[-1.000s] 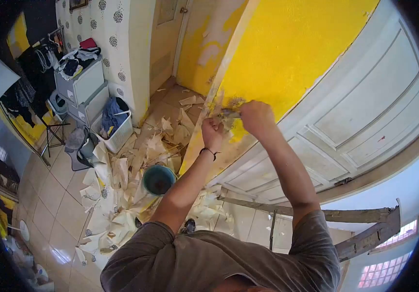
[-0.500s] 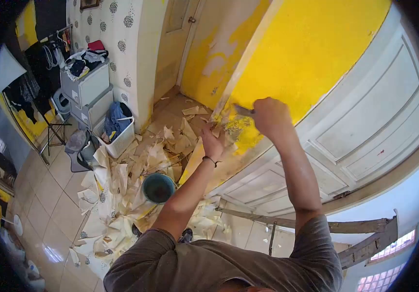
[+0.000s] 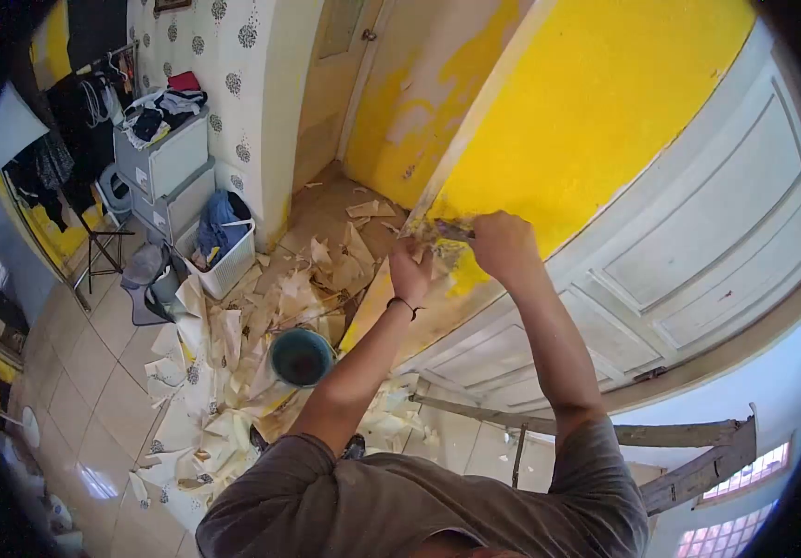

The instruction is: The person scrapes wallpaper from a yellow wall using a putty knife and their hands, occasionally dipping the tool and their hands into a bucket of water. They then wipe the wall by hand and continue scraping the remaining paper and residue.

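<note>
1. Yellow wall (image 3: 586,121) fills the upper middle of the view, with a scraped, patchy spot near its lower edge beside a pale trim strip (image 3: 475,121).
2. On that spot, just left of centre, lies the scraper (image 3: 449,230), its blade flat against the wall.
3. At 3 o'clock from the blade, the right hand (image 3: 504,244) has its fingers wrapped tight around the scraper's handle.
4. At 7 o'clock from the blade, just beside it, the left hand (image 3: 410,270) rests on the wall with its fingers curled; whether they pinch anything cannot be told. A dark wristband (image 3: 402,304) circles that wrist.
5. A white panelled door (image 3: 698,232) lies at 3 o'clock from the hands.
6. Far below, at 7 o'clock, a bucket (image 3: 301,356) stands among torn paper scraps (image 3: 224,372) on the tiled floor (image 3: 93,391).
7. At 9 o'clock, a white laundry basket (image 3: 224,251) sits by grey drawer units (image 3: 163,158).
</note>
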Demonstrator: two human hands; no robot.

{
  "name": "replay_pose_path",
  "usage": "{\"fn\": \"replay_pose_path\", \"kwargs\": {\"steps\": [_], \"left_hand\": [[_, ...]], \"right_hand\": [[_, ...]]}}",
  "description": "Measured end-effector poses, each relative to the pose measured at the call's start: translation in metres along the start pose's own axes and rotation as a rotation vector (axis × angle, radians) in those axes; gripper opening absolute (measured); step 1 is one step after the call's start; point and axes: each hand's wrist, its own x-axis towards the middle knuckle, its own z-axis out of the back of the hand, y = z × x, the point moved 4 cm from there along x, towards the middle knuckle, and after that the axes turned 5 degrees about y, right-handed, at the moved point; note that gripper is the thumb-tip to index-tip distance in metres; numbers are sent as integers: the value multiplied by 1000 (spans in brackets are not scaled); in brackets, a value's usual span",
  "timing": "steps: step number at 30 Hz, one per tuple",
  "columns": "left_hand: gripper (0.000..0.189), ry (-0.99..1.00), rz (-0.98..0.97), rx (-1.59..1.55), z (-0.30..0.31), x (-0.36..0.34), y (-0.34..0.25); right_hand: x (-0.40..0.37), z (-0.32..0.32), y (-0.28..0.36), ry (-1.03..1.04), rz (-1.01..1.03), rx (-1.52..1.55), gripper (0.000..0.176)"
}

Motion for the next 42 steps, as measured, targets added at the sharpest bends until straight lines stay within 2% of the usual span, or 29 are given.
{"fn": "replay_pose_path", "kwargs": {"steps": [4,6,9,12,14,16,17,20,22,24,26,29,32,33,36,38,40,42], "left_hand": [[33,-45,3,-199,1,-1,10],[27,-29,-27,-112,5,-1,0],[25,-13,-6,-237,-3,6,5],[25,0,18,-254,2,-6,-3],[25,9,-5,-214,7,0,-11],[24,4,59,-292,4,2,6],[24,8,-21,-350,-1,10,20],[21,50,109,-448,-1,12,17],[20,20,82,-377,1,11,-7],[20,-13,48,-324,-1,11,-26],[18,-93,-29,-263,6,11,-34],[15,-96,-39,-131,2,26,-12],[13,-29,-73,-300,-7,31,35],[13,-7,-32,-325,-4,26,41],[16,43,29,-330,3,8,54],[19,75,46,-329,1,-1,55],[25,41,161,-394,-2,-4,60],[28,32,131,-401,-6,4,53]], "right_hand": [[-3,5,1,42,-96,-55,12],[8,8,-2,-4,0,-72,16],[8,14,-11,35,0,-57,17],[21,-21,-6,73,-7,-89,16],[17,-25,1,13,56,-35,14],[10,0,3,51,20,-52,13],[9,6,4,45,-5,-71,13],[7,6,6,46,-16,-115,12],[4,11,0,32,-12,-137,12],[-9,24,-22,103,-72,-134,11],[-10,9,-30,98,-78,-153,11],[1,-51,-22,18,23,-130,10],[-23,-31,-28,99,-76,-33,11],[-34,-25,-35,44,-71,-39,12],[-34,-41,-30,-35,-93,-38,13],[-30,-67,-25,12,-115,-45,14],[-36,-70,-25,-32,-61,6,12],[-42,-68,-37,-20,-108,49,12]]}}
